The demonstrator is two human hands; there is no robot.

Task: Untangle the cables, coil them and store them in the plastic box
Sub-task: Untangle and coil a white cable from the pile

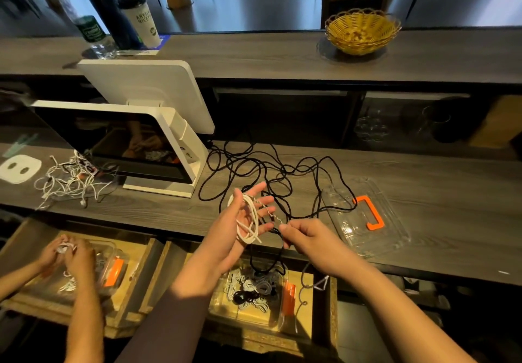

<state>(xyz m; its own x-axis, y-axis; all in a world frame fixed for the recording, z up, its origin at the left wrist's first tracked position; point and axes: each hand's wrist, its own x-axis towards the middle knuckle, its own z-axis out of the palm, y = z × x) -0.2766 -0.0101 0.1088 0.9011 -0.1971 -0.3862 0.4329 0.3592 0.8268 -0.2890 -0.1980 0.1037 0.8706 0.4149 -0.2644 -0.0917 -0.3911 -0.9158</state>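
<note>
While the left hand stands palm-up with fingers spread straight, a white cable lies looped in several turns across its palm; the cable's braided tail runs to the right hand, whose thumb and fingers pinch it. Behind both hands, a long black cable sprawls in loose loops over the grey wood-grain counter, reaching a clear lid with an orange handle. Below the counter edge, a clear plastic box holds coiled cables. A white screen stands left; a wicker basket sits on the upper shelf.
</note>
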